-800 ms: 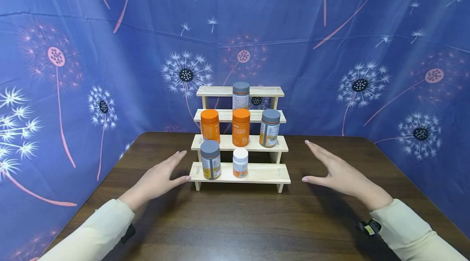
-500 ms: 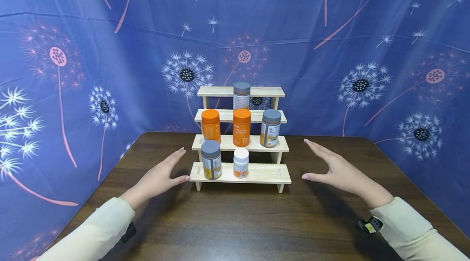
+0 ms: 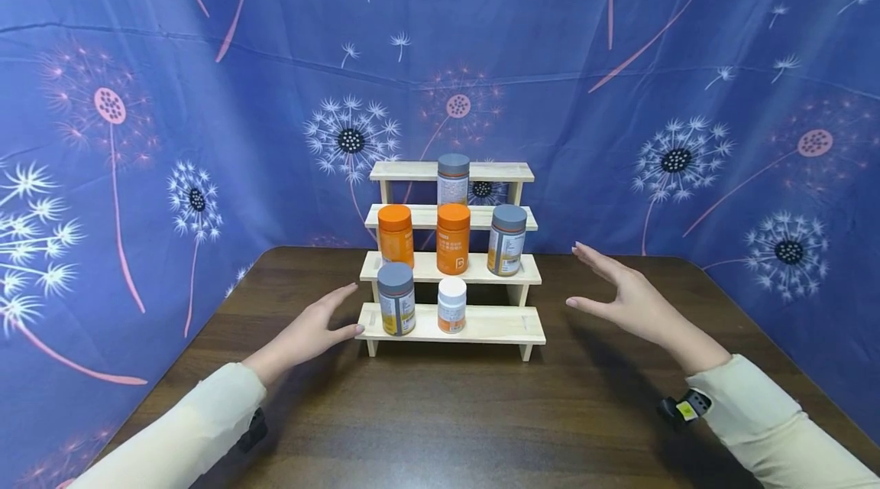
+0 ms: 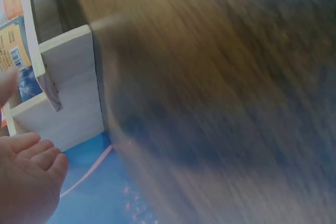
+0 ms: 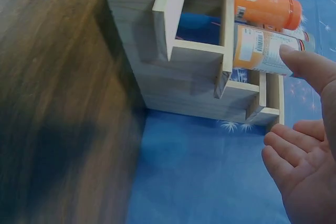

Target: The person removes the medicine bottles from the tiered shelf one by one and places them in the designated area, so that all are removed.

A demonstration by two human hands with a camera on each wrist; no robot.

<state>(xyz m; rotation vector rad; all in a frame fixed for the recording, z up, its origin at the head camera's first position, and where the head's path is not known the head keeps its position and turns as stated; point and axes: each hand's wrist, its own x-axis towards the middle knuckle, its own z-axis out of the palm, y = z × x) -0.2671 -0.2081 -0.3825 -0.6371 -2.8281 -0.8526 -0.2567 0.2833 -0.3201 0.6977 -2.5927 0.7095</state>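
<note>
A stepped wooden stand (image 3: 498,327) stands on the table with jars upright on its steps. My left hand (image 3: 305,336) is just left of it, fingers extended, thumb tip by the lowest step's left end; I cannot tell if they touch. To the stand's right, my right hand (image 3: 635,307) hovers with fingers extended and thumb apart, holding nothing. The lowest step bears a grey-lidded jar (image 3: 396,302) and a small white-capped bottle (image 3: 451,307). Above them are two orange jars (image 3: 395,238) and another grey-lidded jar (image 3: 506,243). One more grey-lidded jar (image 3: 453,183) is partly hidden behind.
The dark wooden table (image 3: 440,420) extends in front of the stand and to both sides. Behind it hangs a blue cloth (image 3: 550,130) printed with dandelions. A black wrist device (image 3: 686,408) shows at the right sleeve.
My left hand has shifted slightly right, closer to the stand. My right hand has moved a little forward and up. The jars and the stand stay in place.
</note>
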